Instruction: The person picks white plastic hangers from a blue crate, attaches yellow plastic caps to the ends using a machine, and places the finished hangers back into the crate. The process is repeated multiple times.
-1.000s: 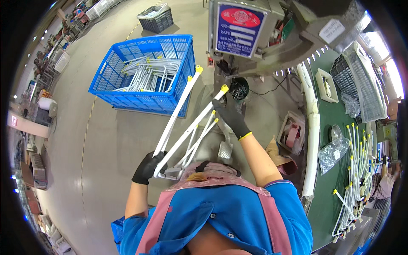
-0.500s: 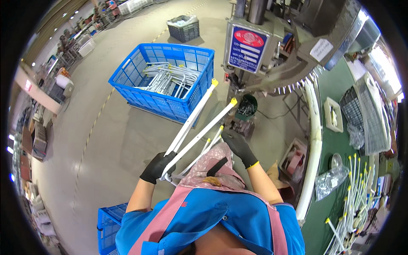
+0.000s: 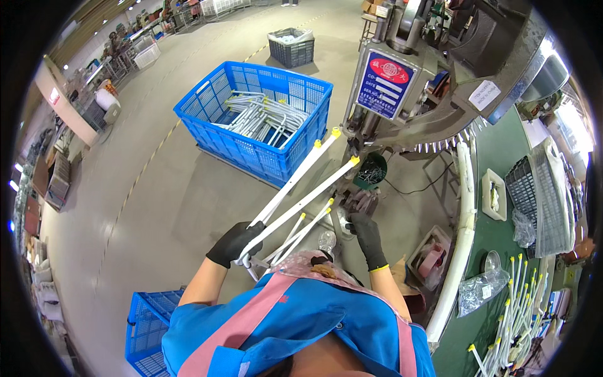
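White and yellow-tipped, the tube frame is slanting toward the grey press from my gripping left hand. From afar I am seeing my right hand hanging curled nearby (around what, if anything, I cannot tell).

Black gloves cover the hands, with a blue shirt and pink apron.

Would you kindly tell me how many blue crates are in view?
2: one crate ahead, holding white tubes; another crate at lower left. Others may be hidden.
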The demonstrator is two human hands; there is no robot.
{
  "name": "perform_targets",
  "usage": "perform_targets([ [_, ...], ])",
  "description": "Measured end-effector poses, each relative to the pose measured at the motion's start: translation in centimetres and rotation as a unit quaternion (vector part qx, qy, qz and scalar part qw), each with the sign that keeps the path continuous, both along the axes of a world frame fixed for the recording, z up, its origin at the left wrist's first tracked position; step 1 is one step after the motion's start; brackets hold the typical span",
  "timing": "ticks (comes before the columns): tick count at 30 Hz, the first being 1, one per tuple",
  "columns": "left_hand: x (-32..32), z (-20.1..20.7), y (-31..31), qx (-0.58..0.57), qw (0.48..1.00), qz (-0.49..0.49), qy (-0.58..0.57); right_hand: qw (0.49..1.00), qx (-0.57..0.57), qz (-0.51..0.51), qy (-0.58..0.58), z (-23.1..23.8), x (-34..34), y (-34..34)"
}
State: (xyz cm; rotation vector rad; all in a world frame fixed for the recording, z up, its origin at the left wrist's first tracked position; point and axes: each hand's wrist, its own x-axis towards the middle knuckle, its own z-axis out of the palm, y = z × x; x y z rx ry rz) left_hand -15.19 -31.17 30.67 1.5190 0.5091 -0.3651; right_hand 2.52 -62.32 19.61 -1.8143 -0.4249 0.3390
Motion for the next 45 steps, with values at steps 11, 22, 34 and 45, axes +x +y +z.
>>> perform_targets([
  [11,-1.1,6.1,-0.9,0.026,0.985,0.108,-0.133,0.976,0.169,0.02,0.132,0.1,-3.2,2.5],
  [22,0.8,7.8,-0.1,0.099,0.938,0.265,-0.202,0.966,0.156,0.089,0.189,-2.3,-5.1,3.5],
  [34,-11.2,7.2,2.8,-0.285,0.756,0.432,-0.4,0.784,0.075,0.518,0.333,3.9,-10.9,21.1],
  [45,-43.6,13.0,-2.3,-0.279,0.481,0.557,-0.617,0.402,-0.052,0.868,0.286,10.8,-32.2,26.4],
])
